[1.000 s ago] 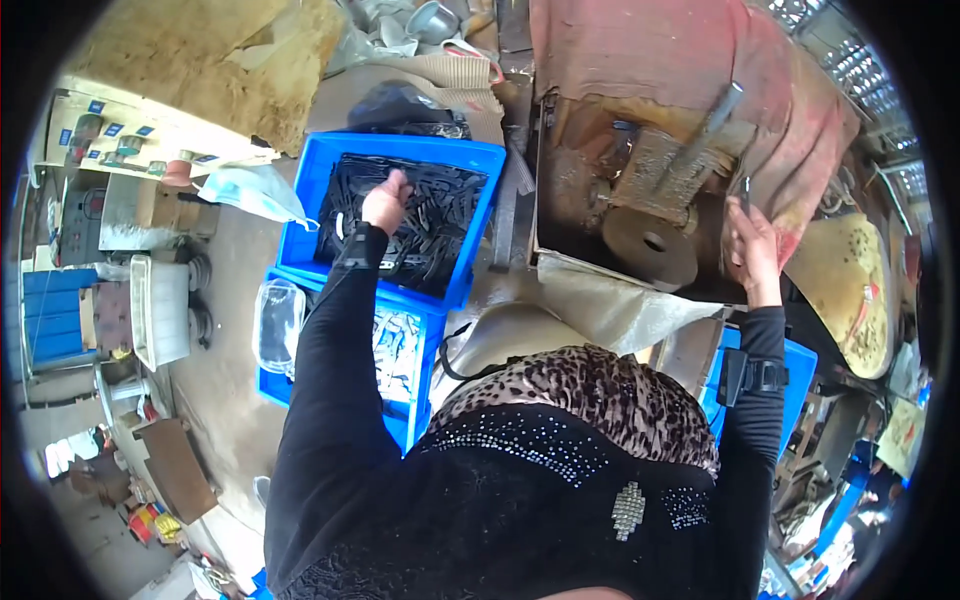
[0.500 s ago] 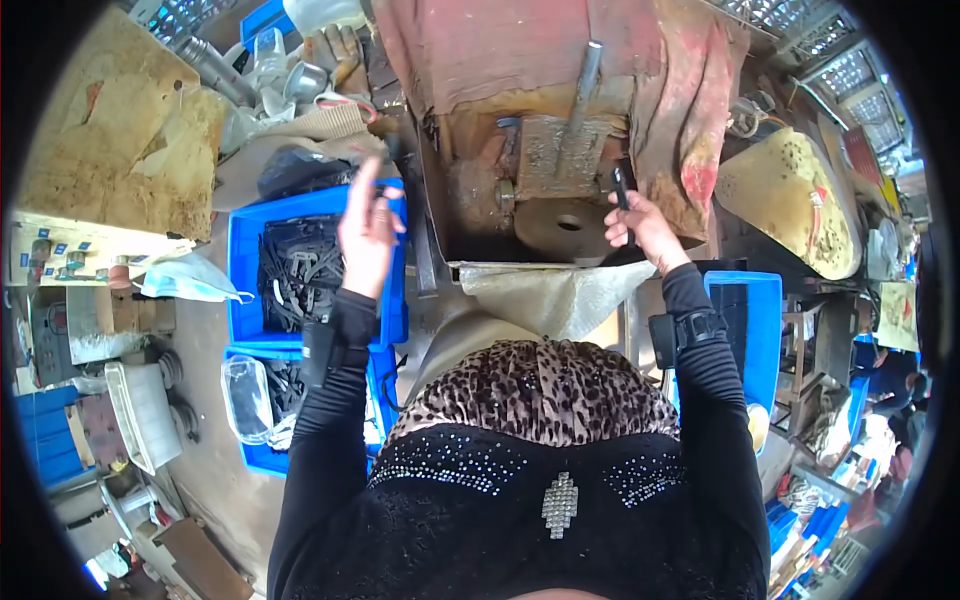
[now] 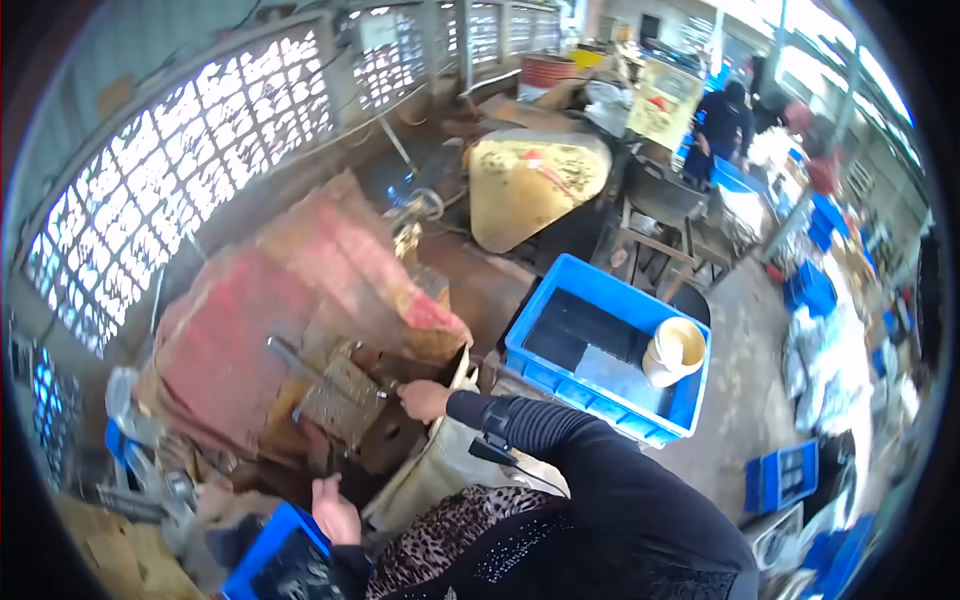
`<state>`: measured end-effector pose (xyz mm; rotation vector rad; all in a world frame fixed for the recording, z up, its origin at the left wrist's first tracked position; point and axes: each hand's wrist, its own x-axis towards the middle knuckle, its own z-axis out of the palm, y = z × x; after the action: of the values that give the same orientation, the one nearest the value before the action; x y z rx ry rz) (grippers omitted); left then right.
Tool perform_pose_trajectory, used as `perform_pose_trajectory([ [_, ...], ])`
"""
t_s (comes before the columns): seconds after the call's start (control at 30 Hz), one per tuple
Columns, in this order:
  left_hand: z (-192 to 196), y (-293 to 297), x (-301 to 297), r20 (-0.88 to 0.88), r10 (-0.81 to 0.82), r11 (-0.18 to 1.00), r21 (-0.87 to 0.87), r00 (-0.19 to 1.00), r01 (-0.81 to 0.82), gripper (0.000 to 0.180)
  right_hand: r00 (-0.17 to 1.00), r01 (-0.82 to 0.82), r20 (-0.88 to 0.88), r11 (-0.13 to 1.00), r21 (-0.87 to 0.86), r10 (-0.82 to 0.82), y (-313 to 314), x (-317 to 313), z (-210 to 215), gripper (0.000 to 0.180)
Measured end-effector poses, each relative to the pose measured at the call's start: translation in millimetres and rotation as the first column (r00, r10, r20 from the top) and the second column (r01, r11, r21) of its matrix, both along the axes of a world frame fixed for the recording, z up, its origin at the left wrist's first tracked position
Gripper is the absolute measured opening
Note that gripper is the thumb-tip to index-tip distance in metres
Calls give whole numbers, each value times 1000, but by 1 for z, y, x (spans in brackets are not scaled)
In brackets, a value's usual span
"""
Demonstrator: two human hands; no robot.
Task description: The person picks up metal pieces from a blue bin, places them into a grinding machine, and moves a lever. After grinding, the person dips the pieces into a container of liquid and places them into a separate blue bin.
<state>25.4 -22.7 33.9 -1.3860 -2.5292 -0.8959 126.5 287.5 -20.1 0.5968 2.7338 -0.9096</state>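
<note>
My right hand (image 3: pixel 422 400) pinched a small part at the press (image 3: pixel 345 400); my left hand (image 3: pixel 336 512) hung loosely curled. Fingers could get crushed if it cycled.

A: Press machine (image 3: pixel 340 400): rusty, rough metal, matt brown. Cover over it (image 3: pixel 300 290): faded red cloth, dusty.

B: Blue crate (image 3: pixel 600 350): smooth glossy plastic. Cream bucket (image 3: pixel 675 350): plastic, stained. Sack (image 3: pixel 430 470): coarse woven fabric. Sleeve (image 3: pixel 600 470): matt black knit.

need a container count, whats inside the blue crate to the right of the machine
Inside the blue crate stands one cream-coloured bucket in the right corner, on a dark flat floor or sheet. Whether anything lies under that dark layer or inside the bucket cannot be seen.
</note>
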Motion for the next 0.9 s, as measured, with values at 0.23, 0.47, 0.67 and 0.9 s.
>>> perform_pose_trajectory([
  [0.23, 1, 13, 1, 7, 29, 999, -16, 1000, -29, 25, 978, 84, -201, 993, 87, -65, 1, 10, 21, 24],
  [0.47, -2, 15, -1, -19, 68, 996, -64, 997, -70, 24, 978, 85, -193, 995, 49, -74, 0, 7, 31, 30],
  [0.67, -1, 13, 0, -55, 76, 995, -60, 996, -80, 24, 988, 17, -156, 997, 76, -5, 1, 9, 40, 33],
  [0.9, 2, 18, 4, -63, 99, 993, -60, 993, -103, 21, 985, -41, -165, 997, 66, 52, 2, 2, 13, 34],
])
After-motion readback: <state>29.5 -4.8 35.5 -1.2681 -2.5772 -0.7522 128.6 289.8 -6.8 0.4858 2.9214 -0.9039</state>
